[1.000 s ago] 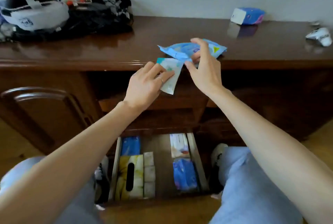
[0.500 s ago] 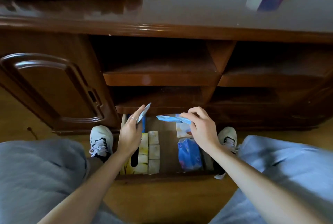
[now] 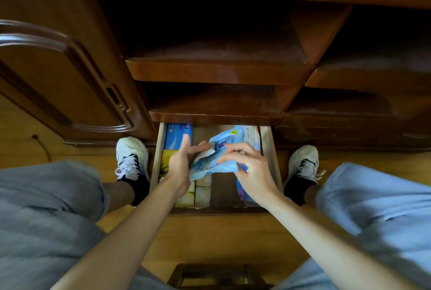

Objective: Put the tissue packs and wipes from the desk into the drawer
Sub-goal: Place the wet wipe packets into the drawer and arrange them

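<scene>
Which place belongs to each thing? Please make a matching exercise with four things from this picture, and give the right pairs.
Things:
1. blue pack
2. wipes
3. left shoe
4. right shoe

Places:
A. on the floor, right of the drawer
B. held in both hands above the drawer
C. in the drawer's far left corner
D. on the floor, left of the drawer

Pairs: 1-C, 2-B, 3-D, 4-A

Dim warm light, dark shelf recesses, glare on varnish, wide-angle bending, slight blur.
</scene>
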